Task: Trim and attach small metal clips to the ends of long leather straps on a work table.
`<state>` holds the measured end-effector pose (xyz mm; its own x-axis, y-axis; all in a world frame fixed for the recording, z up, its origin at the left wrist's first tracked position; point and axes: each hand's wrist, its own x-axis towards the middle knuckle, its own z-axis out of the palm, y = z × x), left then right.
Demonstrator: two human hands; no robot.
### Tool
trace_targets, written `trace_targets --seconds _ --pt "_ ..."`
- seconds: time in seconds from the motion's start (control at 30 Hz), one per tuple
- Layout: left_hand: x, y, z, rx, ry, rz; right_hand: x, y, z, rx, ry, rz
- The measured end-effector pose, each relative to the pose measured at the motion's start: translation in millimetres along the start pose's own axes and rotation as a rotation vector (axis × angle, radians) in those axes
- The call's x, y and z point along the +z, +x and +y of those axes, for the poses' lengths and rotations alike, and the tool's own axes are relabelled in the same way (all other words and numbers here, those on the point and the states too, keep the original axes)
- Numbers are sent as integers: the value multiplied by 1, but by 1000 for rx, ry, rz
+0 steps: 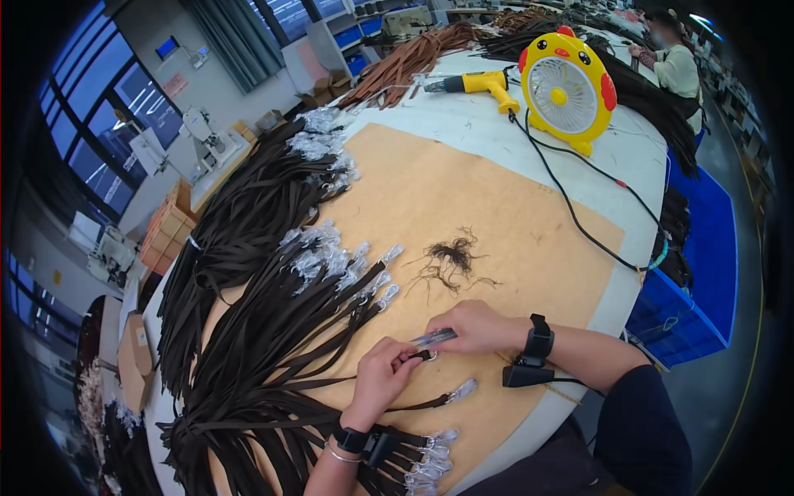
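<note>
My left hand pinches the end of a dark flat strap, and a small bit of shiny metal shows at that end. My right hand is closed around small metal thread snips, whose blades lie right beside the strap end and the left fingertips. Many more dark straps spread out left of my hands, their ends covered in clear plastic over what look like metal clasps. Beyond my hands a loose tangle of dark thread scraps lies on the tan board.
A yellow chick-shaped fan and a yellow heat gun stand at the table's far side, with a black cord trailing right. Brown straps lie at the back. A blue bin is on the right. A person works farther off.
</note>
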<state>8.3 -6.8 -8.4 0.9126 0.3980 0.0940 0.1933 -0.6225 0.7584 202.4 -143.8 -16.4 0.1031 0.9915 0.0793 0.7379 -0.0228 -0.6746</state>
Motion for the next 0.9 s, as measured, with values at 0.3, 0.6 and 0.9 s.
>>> trace_targets --seconds 0.3,0.6,0.9 --pt "-6 -4 3 -62 83 41 -6 -16 -31 -170 -401 147" --pt "1 -6 -5 -34 18 121 9 -6 -35 -225 -484 176" --pt "0 -6 -6 -93 6 79 8 -4 -26 -211 -349 188"
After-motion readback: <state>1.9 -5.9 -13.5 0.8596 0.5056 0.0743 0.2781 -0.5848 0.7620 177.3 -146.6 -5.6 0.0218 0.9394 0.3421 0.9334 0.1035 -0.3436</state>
